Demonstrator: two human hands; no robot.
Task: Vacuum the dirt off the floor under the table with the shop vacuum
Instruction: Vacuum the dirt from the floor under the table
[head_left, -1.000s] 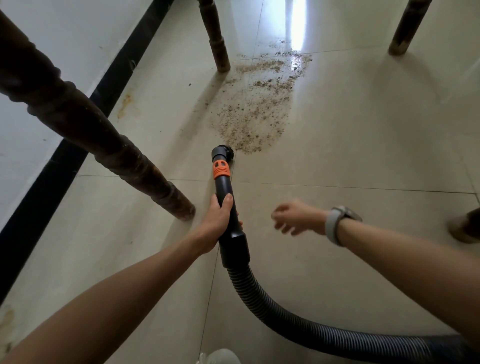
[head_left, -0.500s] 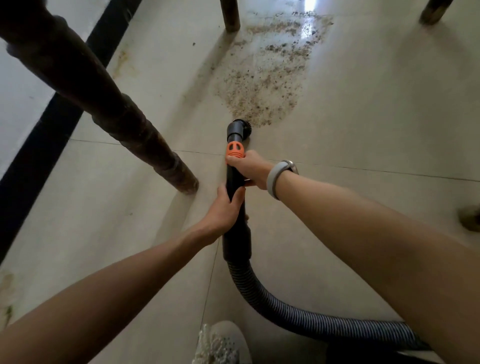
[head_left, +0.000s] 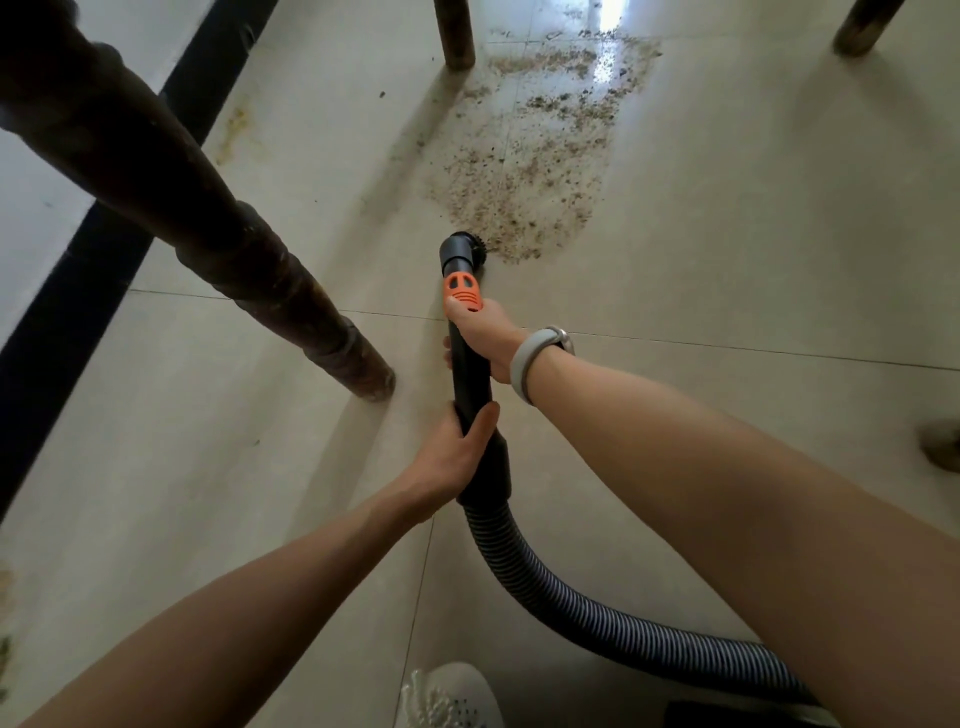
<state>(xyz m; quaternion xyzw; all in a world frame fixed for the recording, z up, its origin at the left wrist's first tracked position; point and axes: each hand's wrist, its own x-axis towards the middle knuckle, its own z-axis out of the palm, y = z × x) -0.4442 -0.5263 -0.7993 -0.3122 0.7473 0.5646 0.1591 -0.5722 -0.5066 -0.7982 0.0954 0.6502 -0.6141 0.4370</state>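
Black wand (head_left: 470, 374), both hands gripping, fingers curled

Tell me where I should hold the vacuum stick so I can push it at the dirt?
Hold the straight black wand, not the bendy ribbed hose. Come from behind, as here: the left hand grips low near the hose cuff and the right hand grips higher, just under the orange collar. Two spread grips probably steer the brush head best into the dirt.
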